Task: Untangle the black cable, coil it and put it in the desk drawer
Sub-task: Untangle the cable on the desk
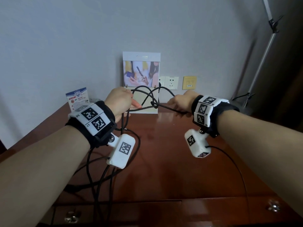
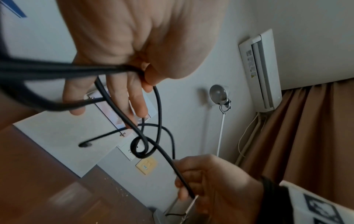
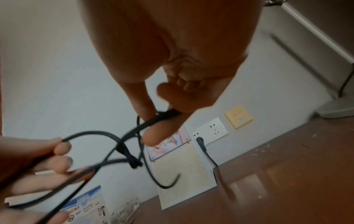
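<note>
The black cable (image 1: pixel 144 97) hangs in loops between both raised hands above the desk, with a tight knot (image 1: pixel 153 104) midway. My left hand (image 1: pixel 131 102) grips several strands, fingers curled round them (image 2: pixel 134 72). My right hand (image 1: pixel 173 102) pinches the strand leading out of the knot (image 3: pixel 162 116). The knot (image 2: pixel 141 147) forms a small closed loop in the left wrist view; in the right wrist view the knot (image 3: pixel 132 160) is blurred. More cable hangs down past my left wrist to the desk. The desk drawer (image 1: pixel 114 213) at the front edge is shut.
A standing calendar (image 1: pixel 141 69) leans on the wall behind the hands, with wall sockets (image 1: pixel 171 82) and a yellow plate (image 1: pixel 189 82) to its right. A blue card (image 1: pixel 77 99) stands at the back left. A lamp stand (image 1: pixel 262 63) rises at right. Drawer knobs (image 1: pixel 70 217) show below.
</note>
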